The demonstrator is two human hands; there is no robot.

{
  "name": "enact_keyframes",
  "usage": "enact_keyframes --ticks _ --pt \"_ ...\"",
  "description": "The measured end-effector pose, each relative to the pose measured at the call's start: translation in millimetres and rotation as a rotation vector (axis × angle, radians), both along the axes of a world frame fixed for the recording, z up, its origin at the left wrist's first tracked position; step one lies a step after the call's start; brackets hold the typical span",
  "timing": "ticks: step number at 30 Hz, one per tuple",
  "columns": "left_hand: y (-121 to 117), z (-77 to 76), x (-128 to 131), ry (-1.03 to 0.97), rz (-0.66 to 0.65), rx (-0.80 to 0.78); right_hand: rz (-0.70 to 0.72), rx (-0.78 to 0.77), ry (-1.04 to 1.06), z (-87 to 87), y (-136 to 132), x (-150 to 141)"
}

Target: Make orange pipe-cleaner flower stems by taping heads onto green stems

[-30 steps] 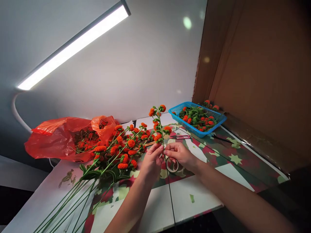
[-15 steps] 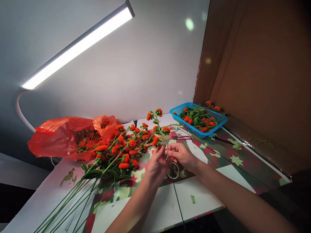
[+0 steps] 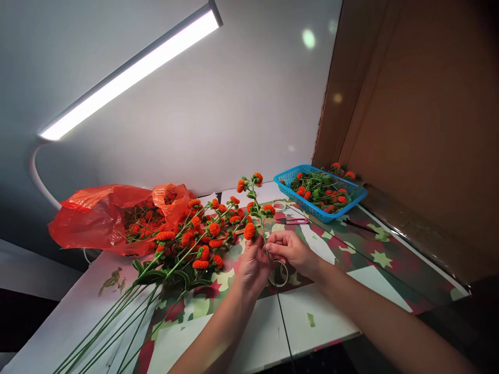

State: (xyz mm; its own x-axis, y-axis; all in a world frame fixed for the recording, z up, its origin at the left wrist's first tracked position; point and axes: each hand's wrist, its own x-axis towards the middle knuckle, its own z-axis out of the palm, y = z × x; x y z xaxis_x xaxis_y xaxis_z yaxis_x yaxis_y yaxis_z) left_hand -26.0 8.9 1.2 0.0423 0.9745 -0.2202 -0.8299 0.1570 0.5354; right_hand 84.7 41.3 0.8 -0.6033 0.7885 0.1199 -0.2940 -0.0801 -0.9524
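My left hand [image 3: 255, 262] and my right hand [image 3: 290, 248] meet over the middle of the table, both closed on one upright flower stem [image 3: 262, 224]. Several orange fuzzy flower heads [image 3: 268, 210] with green bases branch from its upper part. The lowest orange head [image 3: 250, 231] sits right above my left fingertips. My right thumb and fingers pinch the stem from the right side. Just below the hands is a pale ring-shaped tape roll [image 3: 286, 275], partly hidden by them. From there a thin dark line runs down to the table's front edge.
Finished-looking flower stems [image 3: 191, 244] lie in a pile on the left, beside a red plastic bag [image 3: 86, 221] of more flowers. A blue basket [image 3: 331, 215] of flowers stands back right. Pink thread snips [image 3: 298, 221] and another tape roll [image 3: 279, 205] lie behind my hands. A lamp [image 3: 132, 72] hangs above.
The view has shifted slightly. My left fingers have moved a little lower behind the lowest flower head, and both hands stay on the stem.
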Motion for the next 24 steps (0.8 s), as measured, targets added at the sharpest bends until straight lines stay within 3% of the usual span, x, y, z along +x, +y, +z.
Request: enact_keyframes --ticks 6,8,13,17,24 --pt "-2 -3.0 0 0.087 0.109 0.013 -0.025 -0.001 -0.010 1.1 2 1" --pt "-7 -1.4 1 0.231 0.148 0.038 -0.075 -0.011 -0.013 4.6 4 3" --pt "-18 1.8 8 0.692 0.082 0.152 -0.204 -0.021 -0.053 13.8 8 7" --pt "-19 2.1 9 0.711 0.152 0.173 -0.232 -0.022 -0.068 17.5 7 8" --pt "-20 2.2 3 0.670 0.104 0.231 -0.057 -0.129 0.044 12.1 6 9"
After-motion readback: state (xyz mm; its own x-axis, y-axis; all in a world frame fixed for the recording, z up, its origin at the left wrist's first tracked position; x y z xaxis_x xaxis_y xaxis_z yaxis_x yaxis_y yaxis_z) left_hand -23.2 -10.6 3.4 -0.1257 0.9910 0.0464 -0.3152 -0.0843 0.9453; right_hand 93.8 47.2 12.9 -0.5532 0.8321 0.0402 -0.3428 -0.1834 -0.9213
